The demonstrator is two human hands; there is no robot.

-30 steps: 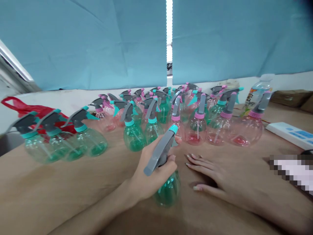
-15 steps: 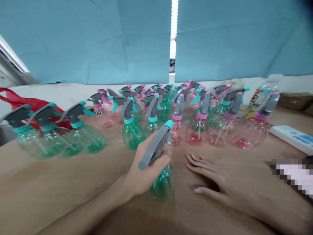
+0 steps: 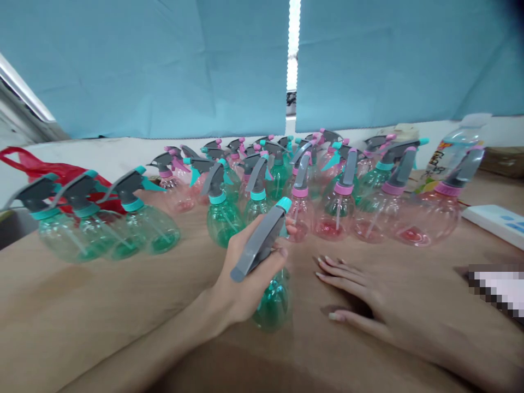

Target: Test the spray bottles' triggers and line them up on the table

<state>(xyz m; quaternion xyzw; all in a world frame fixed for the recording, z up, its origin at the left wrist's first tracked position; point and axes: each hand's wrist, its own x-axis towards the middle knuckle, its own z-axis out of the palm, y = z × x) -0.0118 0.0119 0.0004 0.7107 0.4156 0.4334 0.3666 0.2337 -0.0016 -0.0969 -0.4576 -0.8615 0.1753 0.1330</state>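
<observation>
My left hand is wrapped round the neck of a green spray bottle, just under its grey and teal spray head. The bottle stands upright at the near middle of the table. To the right, my right hand lies flat on the brown tabletop, fingers apart, holding nothing. Just beyond the held bottle are two green spray bottles with teal collars. A row of pink spray bottles stands beyond my right hand. Three more green spray bottles are grouped on the left.
More pink and green spray bottles crowd the back. A red plastic bag lies at the back left. At the right are a labelled clear bottle, a white device and a pixelated object. Blue cloth hangs behind.
The view has shifted slightly, so the bottles and my right hand appear a little further right. My left hand keeps its hold on the green spray bottle.
</observation>
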